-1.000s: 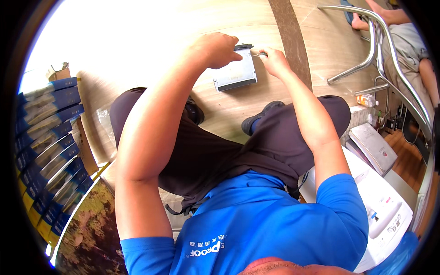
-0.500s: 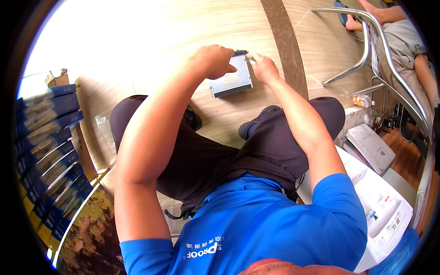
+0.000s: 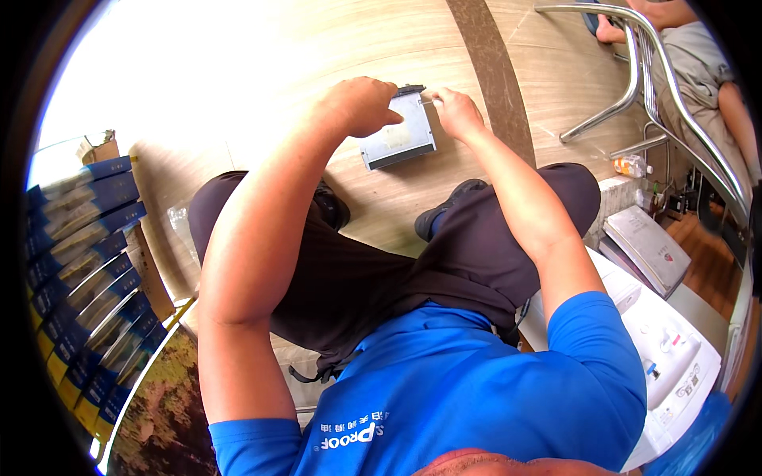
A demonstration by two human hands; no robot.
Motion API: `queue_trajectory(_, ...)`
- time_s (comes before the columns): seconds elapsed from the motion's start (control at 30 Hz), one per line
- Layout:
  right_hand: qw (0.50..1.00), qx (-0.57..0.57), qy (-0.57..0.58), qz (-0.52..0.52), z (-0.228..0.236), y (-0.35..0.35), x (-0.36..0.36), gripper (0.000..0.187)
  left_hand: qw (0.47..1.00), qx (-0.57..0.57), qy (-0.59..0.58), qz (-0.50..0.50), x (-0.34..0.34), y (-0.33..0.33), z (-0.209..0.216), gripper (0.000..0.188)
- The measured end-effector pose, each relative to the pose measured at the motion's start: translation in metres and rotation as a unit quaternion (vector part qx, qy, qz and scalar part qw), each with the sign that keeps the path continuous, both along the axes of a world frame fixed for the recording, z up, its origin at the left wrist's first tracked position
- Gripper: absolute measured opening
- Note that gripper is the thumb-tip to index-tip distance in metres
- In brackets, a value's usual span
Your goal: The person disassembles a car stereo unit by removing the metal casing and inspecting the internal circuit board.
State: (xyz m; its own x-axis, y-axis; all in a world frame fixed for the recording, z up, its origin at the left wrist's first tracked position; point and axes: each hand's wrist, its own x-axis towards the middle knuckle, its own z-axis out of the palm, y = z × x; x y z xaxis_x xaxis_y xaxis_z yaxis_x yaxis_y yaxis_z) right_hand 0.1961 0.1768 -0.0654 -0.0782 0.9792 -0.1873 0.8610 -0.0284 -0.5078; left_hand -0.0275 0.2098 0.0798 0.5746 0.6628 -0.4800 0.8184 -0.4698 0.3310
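On the floor in front of my feet lies a flat silver metal box (image 3: 401, 139), with a black strip along its near edge. A black panel (image 3: 410, 90) runs along the box's far end. My left hand (image 3: 361, 105) is curled round the far left corner, its thumb over the top and its other fingers mostly hidden. At the far right corner my right hand (image 3: 457, 113) pinches something small, thin and pale against the side of the box. The kind of that thin piece cannot be made out.
Stacked blue and yellow boxes (image 3: 87, 262) stand at the left. On the right are a metal-framed chair (image 3: 627, 87) with a seated person, a small bottle (image 3: 632, 166), a grey book-like case (image 3: 649, 247) and a white appliance (image 3: 671, 373). A dark stripe (image 3: 498, 71) crosses the floor.
The view has shifted slightly. My left hand has moved a little to the left, and more of the black panel shows beside it. My right hand keeps its pinch at the same corner.
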Motion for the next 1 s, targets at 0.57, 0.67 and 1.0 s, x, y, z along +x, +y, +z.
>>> queue_trajectory(0.57, 0.934, -0.169, 0.283, 0.139, 0.024, -0.039, -0.066, 0.024, 0.993, 0.088, -0.066, 0.033, -0.035, 0.012, 0.023, 0.052)
queue_trajectory(0.67, 0.968, -0.085, 0.218, 0.094, 0.006, -0.021, -0.045, 0.026, 0.995, 0.084, -0.03, 0.036, -0.024, 0.007, 0.017, 0.055)
queue_trajectory(1.0, 0.928, -0.214, 0.272, 0.139, 0.026, -0.028, -0.059, 0.025, 0.996, 0.066, -0.037, 0.046, -0.021, 0.01, 0.018, 0.052)
